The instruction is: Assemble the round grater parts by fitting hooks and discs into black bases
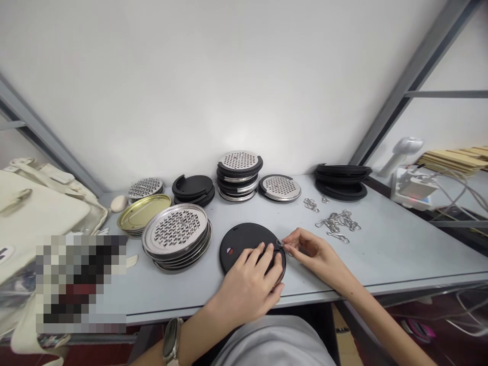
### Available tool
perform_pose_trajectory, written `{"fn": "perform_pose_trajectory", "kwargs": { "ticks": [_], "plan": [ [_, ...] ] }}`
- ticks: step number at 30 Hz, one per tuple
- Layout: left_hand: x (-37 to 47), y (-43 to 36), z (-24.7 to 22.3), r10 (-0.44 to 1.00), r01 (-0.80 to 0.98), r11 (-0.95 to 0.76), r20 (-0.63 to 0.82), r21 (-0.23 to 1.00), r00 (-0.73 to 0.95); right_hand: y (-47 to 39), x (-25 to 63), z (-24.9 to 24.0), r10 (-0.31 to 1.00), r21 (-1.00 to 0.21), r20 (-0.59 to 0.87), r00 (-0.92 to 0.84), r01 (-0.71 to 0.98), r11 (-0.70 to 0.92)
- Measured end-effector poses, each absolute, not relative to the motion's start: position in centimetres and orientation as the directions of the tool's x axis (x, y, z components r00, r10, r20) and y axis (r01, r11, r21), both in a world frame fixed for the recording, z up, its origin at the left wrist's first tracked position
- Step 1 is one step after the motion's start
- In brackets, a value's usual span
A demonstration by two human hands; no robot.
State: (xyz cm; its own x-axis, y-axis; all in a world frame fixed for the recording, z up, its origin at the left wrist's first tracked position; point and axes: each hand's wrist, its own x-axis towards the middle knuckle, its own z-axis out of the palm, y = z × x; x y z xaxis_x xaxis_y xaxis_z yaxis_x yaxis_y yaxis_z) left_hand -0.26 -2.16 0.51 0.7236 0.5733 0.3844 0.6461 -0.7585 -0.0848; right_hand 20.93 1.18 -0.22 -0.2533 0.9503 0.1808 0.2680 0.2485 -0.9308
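Observation:
A black round plastic holder [244, 236], with a small sticker on its face, lies on the table in front of me. Over its right half rests my left hand [251, 279], fingers on top and thumb at the near edge, gripping it. At the holder's right edge, the fingertips of my right hand [308, 251] pinch a small bent metal wire clip [279, 244]. The clip touches the edge; whether it is hooked in cannot be made out. To the right lies a loose pile of similar wire clips [339, 221], with a smaller cluster of clips [311, 204] behind.
Round metal grater plates [177, 231] are stacked to the left, beside a gold-coloured round plate [145, 213]. Along the wall stand black holders [193, 188], a stack of holders with graters [239, 173] and more holders [341, 180]. A handheld scanner [406, 147] stands far right; a cream bag [46, 213] is left.

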Motion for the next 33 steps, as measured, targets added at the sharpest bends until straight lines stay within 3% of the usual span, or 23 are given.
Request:
{"fn": "perform_pose_trajectory", "kwargs": {
  "ticks": [19, 33],
  "plan": [
    [-0.3, -2.2, 0.3, 0.572, 0.644, -0.761, 0.381, -0.084, 0.726, 1.4, 20.6, 0.2, 0.952, -0.925, 0.111, -0.284, 0.320, 0.204],
    [-0.3, -2.1, 0.3, 0.577, 0.642, -0.762, 0.368, -0.077, 0.729, 2.1, 19.7, 0.4, 0.946, -0.784, 0.075, -0.315, 0.567, 0.251]
  ]
}}
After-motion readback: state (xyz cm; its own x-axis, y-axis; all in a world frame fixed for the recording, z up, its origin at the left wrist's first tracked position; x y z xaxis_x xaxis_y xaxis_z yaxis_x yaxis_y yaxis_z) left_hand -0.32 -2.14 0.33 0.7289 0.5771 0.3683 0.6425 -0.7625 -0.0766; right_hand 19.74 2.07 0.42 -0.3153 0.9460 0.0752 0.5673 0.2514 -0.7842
